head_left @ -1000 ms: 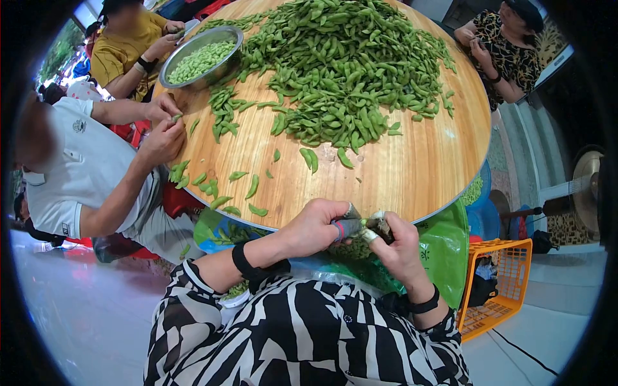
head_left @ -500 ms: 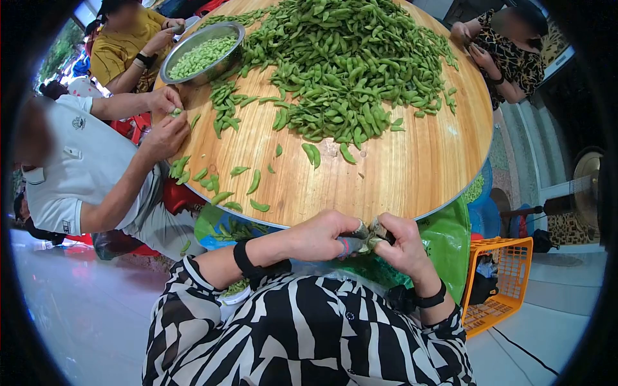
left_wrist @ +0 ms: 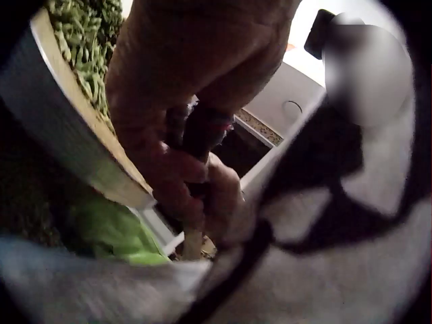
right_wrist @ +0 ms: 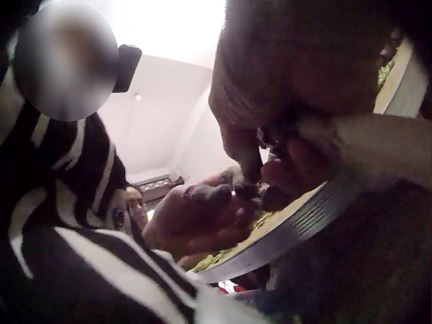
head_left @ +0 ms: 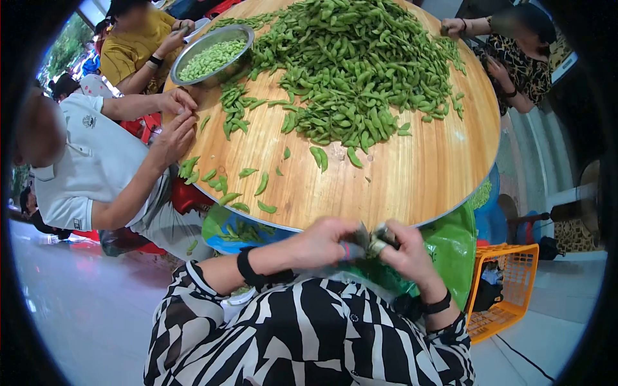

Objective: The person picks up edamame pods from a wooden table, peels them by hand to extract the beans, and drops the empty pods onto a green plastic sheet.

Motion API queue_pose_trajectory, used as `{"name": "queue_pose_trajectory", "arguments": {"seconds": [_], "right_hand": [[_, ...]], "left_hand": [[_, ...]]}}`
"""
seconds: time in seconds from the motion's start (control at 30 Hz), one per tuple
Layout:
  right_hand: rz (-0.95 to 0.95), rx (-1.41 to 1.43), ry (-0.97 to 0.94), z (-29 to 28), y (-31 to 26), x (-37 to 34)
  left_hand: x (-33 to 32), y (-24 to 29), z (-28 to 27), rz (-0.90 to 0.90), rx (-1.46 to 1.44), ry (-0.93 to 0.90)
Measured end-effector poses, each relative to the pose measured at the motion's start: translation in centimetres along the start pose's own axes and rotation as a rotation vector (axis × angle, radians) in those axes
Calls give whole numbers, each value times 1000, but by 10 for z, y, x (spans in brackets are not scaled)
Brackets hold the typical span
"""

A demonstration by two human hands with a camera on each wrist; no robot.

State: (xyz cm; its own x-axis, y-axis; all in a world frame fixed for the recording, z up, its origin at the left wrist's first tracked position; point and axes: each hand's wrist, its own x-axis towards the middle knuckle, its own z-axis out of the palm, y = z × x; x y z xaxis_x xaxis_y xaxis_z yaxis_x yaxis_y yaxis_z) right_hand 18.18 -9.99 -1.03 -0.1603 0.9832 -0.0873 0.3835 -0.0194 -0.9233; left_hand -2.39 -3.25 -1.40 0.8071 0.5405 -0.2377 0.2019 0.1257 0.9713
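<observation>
Just off the table's near edge, my left hand (head_left: 322,243) and right hand (head_left: 407,254) meet with curled fingers, several tips in dark or pale wraps. They pinch a small pale-green pod (head_left: 372,248) between them, mostly hidden by the fingers and blurred. The left wrist view has my left hand (left_wrist: 185,128) dark, its fingers bent downward. Seen from the right wrist, my right hand (right_wrist: 290,81) is close to the left fingers. Beyond them, a large heap of green pods (head_left: 360,77) covers the back of the round wooden table (head_left: 322,199).
A metal bowl (head_left: 243,61) of shelled beans stands at the table's left, with loose pods (head_left: 262,184) nearer me. Other people sit left and right. Green plastic (head_left: 454,251) hangs below the edge, an orange crate (head_left: 515,315) to its right, blue tubs (head_left: 492,219) behind.
The head view has shifted slightly, so the table sits a little right and lower. My fingertips have turned and moved about the pod. The person at the right has spread their hands apart.
</observation>
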Motion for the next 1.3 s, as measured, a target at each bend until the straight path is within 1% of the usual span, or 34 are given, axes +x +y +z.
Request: {"name": "queue_pose_trajectory", "arguments": {"seconds": [0.07,0.13,0.17,0.2,0.23,0.27,0.3,0.33,0.37,0.43,0.47,0.53,0.57,0.63,0.67,0.7,0.73,0.8,0.87,0.9,0.97,1.0,1.07,1.1,1.13,1.2,1.23,1.27,1.3], "right_hand": [[18,-8,140,-9,0,1],[-4,30,169,-22,17,-4],[-8,8,156,-28,14,-8],[8,15,170,-31,11,-13],[-24,-5,127,-33,9,-18],[-55,-26,84,-36,6,-24],[-50,-135,-8,-42,3,-29],[-36,-134,5,-43,9,-34],[-23,-244,-2,-42,19,-38],[-35,-481,-30,-39,47,-42],[-30,-482,-24,-36,66,-40],[-9,-595,-159,-27,104,-32],[-8,-596,-159,-20,118,-27],[-44,-707,-61,-3,143,-17],[-47,-709,-60,4,161,-14],[-51,-782,-95,10,180,-11],[-55,-854,-130,14,186,-8],[-90,-851,-133,21,191,-5],[-33,-885,-180,25,189,-4],[-36,-889,-180,23,189,-5],[-51,-798,-38,15,188,-8],[-52,-797,-42,8,184,-12],[-20,-420,-17,-17,160,-23],[164,-303,-112,-30,135,-25],[169,-310,-111,-35,116,-29],[331,92,-74,-36,79,-30],[286,135,-75,-36,53,-28],[237,105,-67,-33,45,-27],[210,87,-73,-29,36,-25]], "left_hand": [[-8,28,-17,-97,-132,35],[-18,53,-34,-280,22,-6],[-24,45,-40,-292,22,-27],[-28,31,-46,-84,177,-132],[-30,20,-49,128,323,-236],[-32,11,-49,124,319,-256],[-34,4,-46,98,420,-320],[-35,-1,-42,75,522,-383],[-35,-4,-37,91,560,-360],[-31,-15,-38,102,555,-363],[-30,-18,-38,107,551,-352],[-24,-16,-35,81,569,-389],[-22,-15,-32,50,587,-420],[-21,-15,-28,24,594,-425],[-21,-14,-27,-3,602,-428],[-22,-14,-27,-1,603,-425],[-23,-14,-28,14,580,-406],[-25,-17,-29,27,554,-384],[-28,-21,-30,23,535,-371],[-28,-21,-30,26,536,-368],[-27,-17,-29,33,532,-359],[-28,-16,-29,31,530,-356],[-25,-14,-29,78,481,-330],[-23,-13,-27,85,478,-332],[-20,-12,-25,100,455,-312],[-16,-7,-17,121,428,-285],[-15,-1,-12,43,341,-242],[-13,3,-7,-35,254,-196],[-9,2,-1,-33,256,-185]]}}
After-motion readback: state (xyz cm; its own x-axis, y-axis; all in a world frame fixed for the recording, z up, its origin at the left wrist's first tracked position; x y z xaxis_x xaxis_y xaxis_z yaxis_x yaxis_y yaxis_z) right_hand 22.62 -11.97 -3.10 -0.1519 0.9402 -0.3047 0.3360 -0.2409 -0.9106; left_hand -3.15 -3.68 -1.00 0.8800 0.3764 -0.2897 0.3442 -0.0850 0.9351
